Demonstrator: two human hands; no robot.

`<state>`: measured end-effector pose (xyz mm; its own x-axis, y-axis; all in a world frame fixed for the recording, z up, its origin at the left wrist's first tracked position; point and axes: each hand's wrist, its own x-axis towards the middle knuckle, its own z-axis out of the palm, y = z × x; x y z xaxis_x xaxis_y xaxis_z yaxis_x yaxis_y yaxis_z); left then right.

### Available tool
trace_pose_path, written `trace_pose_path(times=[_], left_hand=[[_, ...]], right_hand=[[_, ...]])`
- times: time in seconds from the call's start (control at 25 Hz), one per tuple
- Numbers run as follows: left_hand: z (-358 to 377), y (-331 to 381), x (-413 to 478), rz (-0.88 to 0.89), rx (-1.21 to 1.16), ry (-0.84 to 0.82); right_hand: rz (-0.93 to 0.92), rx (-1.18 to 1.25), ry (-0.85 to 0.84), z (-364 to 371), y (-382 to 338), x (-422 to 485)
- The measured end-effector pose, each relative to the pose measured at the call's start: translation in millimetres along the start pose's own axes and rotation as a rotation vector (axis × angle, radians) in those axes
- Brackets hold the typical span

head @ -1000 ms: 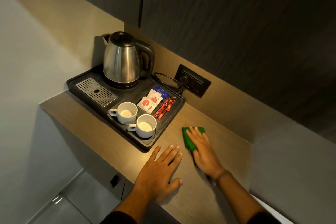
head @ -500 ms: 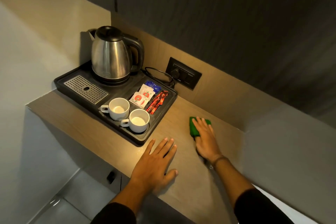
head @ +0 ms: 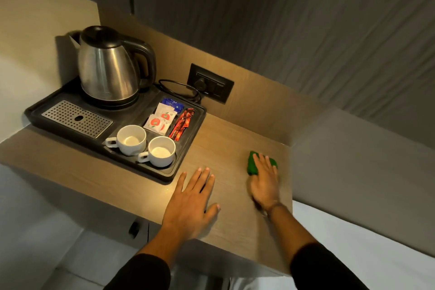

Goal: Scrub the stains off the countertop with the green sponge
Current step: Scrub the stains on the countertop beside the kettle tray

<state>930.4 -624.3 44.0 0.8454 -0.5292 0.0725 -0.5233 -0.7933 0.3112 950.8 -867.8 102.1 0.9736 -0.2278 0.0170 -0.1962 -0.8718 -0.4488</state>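
A green sponge (head: pixel 252 163) lies on the light wooden countertop (head: pixel 226 146), near its right edge. My right hand (head: pixel 264 183) presses flat on top of the sponge, fingers spread over it, and is blurred by motion. Only the sponge's left side and far right corner show past the fingers. My left hand (head: pixel 190 200) rests flat on the countertop with its fingers apart, just right of the tray's front corner, holding nothing. I cannot make out any stains on the wood.
A black tray (head: pixel 190 139) fills the left of the counter, carrying a steel kettle (head: pixel 108 68), two white cups (head: pixel 146 146), sachets (head: pixel 164 117) and a metal drip grid (head: pixel 77 119). A wall socket (head: pixel 210 83) with the kettle cord sits on the back panel. A grey wall bounds the right.
My right hand has slid the sponge rightward and slightly away from the tray, toward the counter's right edge. My left hand has stayed flat in place.
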Motion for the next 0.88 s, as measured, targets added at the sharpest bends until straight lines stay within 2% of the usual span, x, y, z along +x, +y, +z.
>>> trace_pose_path(times=[0.08, 0.2, 0.28, 0.36, 0.44, 0.52, 0.56, 0.64, 0.76, 0.8, 0.88], left_hand=[[-1.3, 0.3, -0.6, 0.010, 0.002, -0.018], [-1.4, -0.6, -1.3, 0.014, 0.014, -0.025], [-1.0, -0.8, -1.7, 0.018, 0.017, -0.046], [-1.1, -1.8, -0.2, 0.020, 0.036, -0.051], [-1.5, -1.1, 0.7, 0.021, 0.039, -0.037], [-2.5, -0.6, -0.2, 0.027, 0.051, -0.024], [-2.1, -1.0, -0.6, 0.029, 0.053, -0.029], [-0.5, -3.3, -1.8, 0.023, 0.045, -0.031], [-1.6, -0.7, -0.4, 0.022, 0.034, -0.031], [-2.8, -0.2, -0.4, 0.025, 0.024, -0.039], [-4.4, -1.0, -2.0, 0.025, 0.021, -0.046]], right_hand=[[-0.066, 0.040, -0.036, 19.6, -25.4, -22.5], [-0.252, -0.025, -0.127, 34.4, 2.9, -118.8], [-0.222, -0.042, -0.107, 17.6, 37.4, -163.7], [-0.096, 0.000, -0.027, 1.7, 55.2, -154.4], [0.072, 0.005, 0.093, -5.6, 41.4, -112.1], [0.190, 0.044, 0.142, -3.0, 9.0, -77.3], [0.204, 0.067, 0.146, 6.0, -6.0, -76.1], [0.066, 0.054, 0.100, 34.5, -22.0, -111.4], [-0.082, -0.020, 0.029, 49.6, -3.5, -195.8], [-0.090, -0.037, 0.027, 46.6, 7.2, -207.2], [0.027, -0.016, 0.090, 39.0, 15.7, -195.5]])
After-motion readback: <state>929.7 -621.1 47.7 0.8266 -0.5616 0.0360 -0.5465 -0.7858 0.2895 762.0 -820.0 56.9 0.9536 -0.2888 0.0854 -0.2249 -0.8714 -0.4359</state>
